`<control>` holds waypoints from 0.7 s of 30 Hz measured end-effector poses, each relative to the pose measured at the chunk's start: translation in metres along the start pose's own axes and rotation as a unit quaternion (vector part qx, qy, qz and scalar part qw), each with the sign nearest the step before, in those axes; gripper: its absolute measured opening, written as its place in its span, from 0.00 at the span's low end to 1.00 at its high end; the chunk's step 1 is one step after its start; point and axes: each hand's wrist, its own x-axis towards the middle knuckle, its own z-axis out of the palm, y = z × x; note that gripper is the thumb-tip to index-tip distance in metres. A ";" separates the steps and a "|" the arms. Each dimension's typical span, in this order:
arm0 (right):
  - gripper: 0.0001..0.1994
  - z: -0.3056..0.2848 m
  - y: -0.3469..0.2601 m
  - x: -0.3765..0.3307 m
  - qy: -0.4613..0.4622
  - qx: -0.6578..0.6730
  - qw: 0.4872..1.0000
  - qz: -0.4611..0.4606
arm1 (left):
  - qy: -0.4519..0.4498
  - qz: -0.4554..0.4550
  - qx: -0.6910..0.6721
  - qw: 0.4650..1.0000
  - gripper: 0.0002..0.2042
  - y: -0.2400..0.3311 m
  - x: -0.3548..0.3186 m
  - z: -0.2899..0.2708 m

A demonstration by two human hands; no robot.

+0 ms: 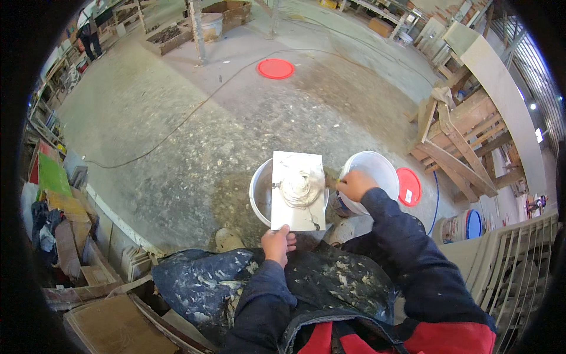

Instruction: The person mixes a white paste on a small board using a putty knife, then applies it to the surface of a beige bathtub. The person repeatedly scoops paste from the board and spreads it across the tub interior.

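My left hand [278,242] grips the near edge of a pale rectangular tile [292,215], held flat over a white bucket [257,192]. A swirled mound of grey adhesive [300,184] sits on the tile. My right hand [354,184] is shut on the handle of a small trowel [331,182] whose blade touches the adhesive at the tile's right edge. A second white bucket [377,167] stands just behind my right hand. My knees in paint-spattered trousers [200,283] fill the lower part of the view.
A red lid [408,186] lies right of the second bucket, another red lid [276,68] far off on the concrete floor. A cable [177,127] snakes across the floor. Wooden trestles [466,147] stand at right, stacked tiles [112,324] at lower left. A person [89,32] stands far left.
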 end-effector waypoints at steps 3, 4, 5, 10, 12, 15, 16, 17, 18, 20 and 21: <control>0.18 0.031 -0.038 0.002 0.158 0.025 0.987 0.029 | -0.013 -0.004 0.015 1.000 0.10 0.004 0.003 0.011; 0.18 0.031 -0.070 -0.012 0.114 0.009 0.993 0.022 | -0.002 -0.007 0.016 1.000 0.10 0.005 0.003 0.004; 0.18 0.028 -0.085 -0.030 0.086 0.009 0.996 -0.014 | 0.003 -0.004 0.014 1.000 0.10 0.005 0.003 -0.003; 0.19 -0.004 -0.003 -0.019 -0.022 0.013 1.000 0.015 | -0.011 -0.007 0.016 1.000 0.09 0.003 0.003 0.007; 0.18 0.008 -0.013 0.003 0.063 0.012 0.997 0.040 | -0.006 -0.007 0.008 1.000 0.09 0.001 0.003 -0.001; 0.18 0.033 -0.062 -0.010 0.107 0.038 0.993 0.010 | -0.017 -0.005 0.018 1.000 0.11 0.002 0.006 0.001; 0.19 0.031 -0.077 -0.023 0.073 0.010 0.997 -0.016 | -0.018 -0.005 0.021 1.000 0.11 0.002 0.006 0.000; 0.19 0.029 -0.073 -0.029 0.049 0.016 0.998 -0.043 | -0.017 0.001 0.020 1.000 0.11 0.003 0.006 -0.003; 0.20 0.023 -0.055 -0.038 0.025 0.016 0.997 -0.065 | -0.021 0.006 0.018 1.000 0.11 0.002 0.005 -0.001; 0.21 0.014 -0.012 -0.035 -0.011 -0.006 0.998 -0.062 | -0.025 0.009 0.011 1.000 0.11 0.000 0.005 0.005; 0.21 0.005 -0.003 -0.020 -0.012 0.000 0.999 -0.031 | -0.019 0.008 0.007 1.000 0.11 0.000 0.006 0.004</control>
